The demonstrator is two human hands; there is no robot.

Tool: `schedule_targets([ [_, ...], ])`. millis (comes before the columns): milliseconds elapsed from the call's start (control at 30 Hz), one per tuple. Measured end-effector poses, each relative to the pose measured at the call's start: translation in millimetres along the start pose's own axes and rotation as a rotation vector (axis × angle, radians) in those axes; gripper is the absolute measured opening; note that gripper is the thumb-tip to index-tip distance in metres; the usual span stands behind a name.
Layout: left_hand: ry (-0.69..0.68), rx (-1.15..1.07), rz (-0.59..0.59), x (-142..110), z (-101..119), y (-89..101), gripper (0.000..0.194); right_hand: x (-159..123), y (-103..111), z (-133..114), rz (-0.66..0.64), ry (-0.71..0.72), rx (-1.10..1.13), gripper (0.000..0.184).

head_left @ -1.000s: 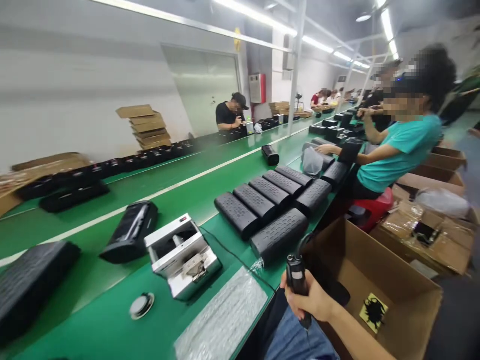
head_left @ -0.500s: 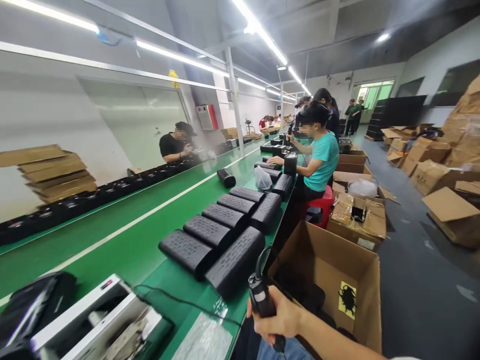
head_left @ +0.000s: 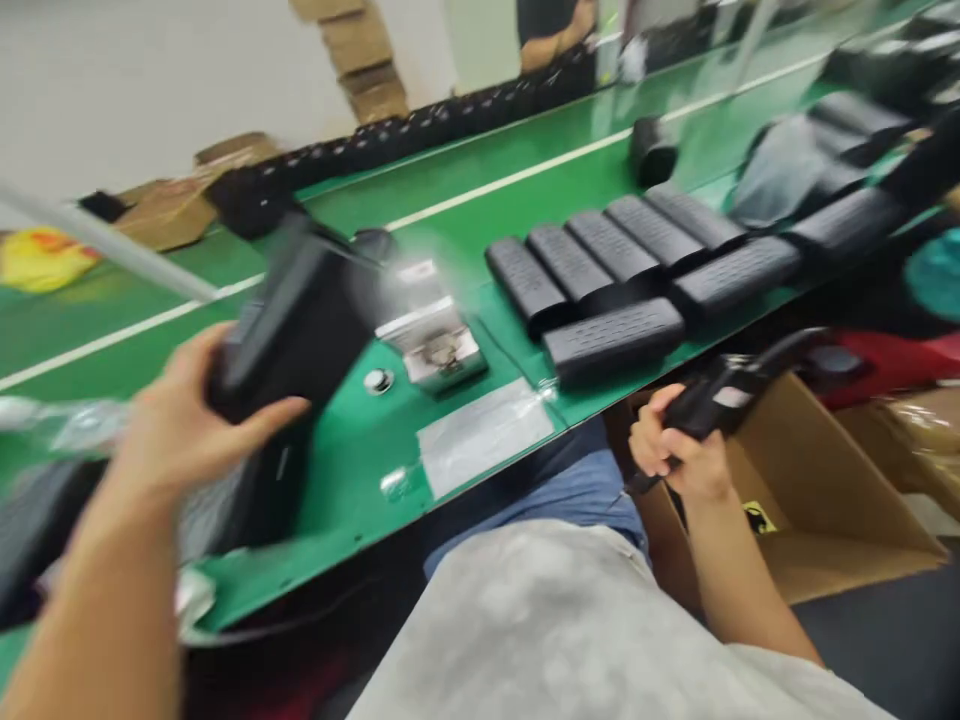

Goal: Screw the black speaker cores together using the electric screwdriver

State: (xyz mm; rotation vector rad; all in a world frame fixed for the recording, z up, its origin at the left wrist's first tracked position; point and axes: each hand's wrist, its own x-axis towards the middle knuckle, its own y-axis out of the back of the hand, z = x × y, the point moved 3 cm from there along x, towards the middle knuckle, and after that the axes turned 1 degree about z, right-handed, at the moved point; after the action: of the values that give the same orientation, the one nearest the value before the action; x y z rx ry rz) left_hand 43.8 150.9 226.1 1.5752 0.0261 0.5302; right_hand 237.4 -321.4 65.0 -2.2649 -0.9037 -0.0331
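Note:
My left hand [head_left: 187, 410] grips a black box-like casing [head_left: 300, 320], blurred by motion and tilted above the left part of the green bench. Its thumb lies across the near side. Below that casing, another black casing [head_left: 274, 480] stands on the bench, partly hidden by my hand. At the right, my right hand [head_left: 686, 450] wraps round a black hand tool [head_left: 709, 400] with a pale label and a thick curved cable at its top end. The tool is held past the bench edge, over an open carton. Its exact kind is unclear.
Several black slotted casings [head_left: 615, 340] lie in rows on the bench [head_left: 360, 450]. A white-and-metal device [head_left: 442, 350], a small round metal part [head_left: 378, 381] and a clear plastic bag [head_left: 487, 435] are nearer the middle. The carton [head_left: 825, 480] stands at right; a person's arm [head_left: 547, 50] shows across the bench.
The view has swung left and down. My left hand has come into view holding a black casing. My right hand still grips the tool, beside the carton.

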Motion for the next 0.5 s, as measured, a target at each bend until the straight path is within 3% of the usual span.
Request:
schedule_targets([
  [67,-0.033,-0.070,-0.036,-41,14,-9.6,0.095,1,1,-7,0.000,-0.008,0.006,0.022],
  [133,-0.116,-0.137,-0.089,-63,42,-32.6,0.105,1,0,-13,0.002,-0.002,-0.009,0.018],
  [300,-0.108,-0.136,-0.201,-74,92,-88.9,0.102,5,-6,-26,-0.009,0.049,-0.072,0.019],
  [500,-0.068,-0.207,-0.097,-97,103,-117.6,0.106,32,-23,-51,-0.064,0.128,-0.072,0.021],
])
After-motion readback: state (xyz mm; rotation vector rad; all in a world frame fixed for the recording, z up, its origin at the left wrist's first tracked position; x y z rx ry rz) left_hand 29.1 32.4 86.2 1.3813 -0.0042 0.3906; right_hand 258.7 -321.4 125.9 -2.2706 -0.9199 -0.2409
